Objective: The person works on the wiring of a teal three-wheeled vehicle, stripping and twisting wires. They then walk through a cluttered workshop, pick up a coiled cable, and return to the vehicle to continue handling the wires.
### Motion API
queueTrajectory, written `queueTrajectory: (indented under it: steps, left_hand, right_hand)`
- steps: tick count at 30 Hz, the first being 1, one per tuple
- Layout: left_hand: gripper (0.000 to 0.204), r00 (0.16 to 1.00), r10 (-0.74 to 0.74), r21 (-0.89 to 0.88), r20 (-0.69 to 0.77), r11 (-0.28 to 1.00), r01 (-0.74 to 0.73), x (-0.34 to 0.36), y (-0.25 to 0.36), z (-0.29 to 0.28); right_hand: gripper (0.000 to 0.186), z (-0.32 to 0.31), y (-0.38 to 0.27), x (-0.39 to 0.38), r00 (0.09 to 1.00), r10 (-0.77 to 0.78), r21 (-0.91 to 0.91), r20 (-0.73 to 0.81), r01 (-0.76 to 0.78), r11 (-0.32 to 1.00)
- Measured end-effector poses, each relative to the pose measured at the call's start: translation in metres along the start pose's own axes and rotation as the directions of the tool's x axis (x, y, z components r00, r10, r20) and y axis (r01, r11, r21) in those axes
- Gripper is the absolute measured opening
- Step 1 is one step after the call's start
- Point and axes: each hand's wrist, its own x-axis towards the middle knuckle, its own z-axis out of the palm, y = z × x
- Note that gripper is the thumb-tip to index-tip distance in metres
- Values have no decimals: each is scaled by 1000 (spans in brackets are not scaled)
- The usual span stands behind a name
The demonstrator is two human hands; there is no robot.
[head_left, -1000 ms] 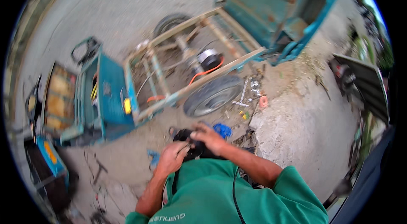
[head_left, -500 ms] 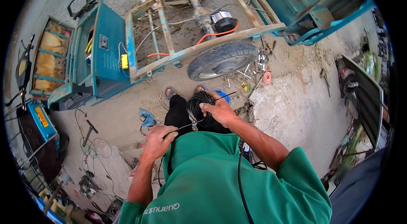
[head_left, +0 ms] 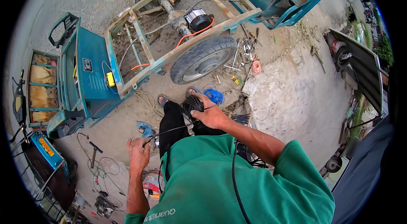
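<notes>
Black cable coil (head_left: pixel 191 104) was held above the knees, clasped by the right hand (head_left: pixel 210 116); its loose strand (head_left: pixel 169 130) was pinched shut in the left hand (head_left: pixel 138 150). Teal three-wheeler frame (head_left: pixel 169 50), tyre (head_left: pixel 203 59) and blue wire bundle (head_left: pixel 215 95) were recorded beyond.

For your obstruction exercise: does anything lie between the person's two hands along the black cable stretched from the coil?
Nothing visible does. The black cable runs free from the coil under the right hand to the left hand, crossing only above the dark trouser leg.
</notes>
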Motion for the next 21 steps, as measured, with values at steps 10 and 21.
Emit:
queueTrajectory:
  steps: [10,21]
  left_hand:
    - [14,960,-277,-266,-38,929,258,-42,-39,21]
    - [22,708,-699,-686,102,466,559,-187,-63,117]
  right_hand:
    - [63,-19,-30,-10,883,352,176,310,-417,891]
    - [62,23,-59,5,838,303,-70,453,-305,950]
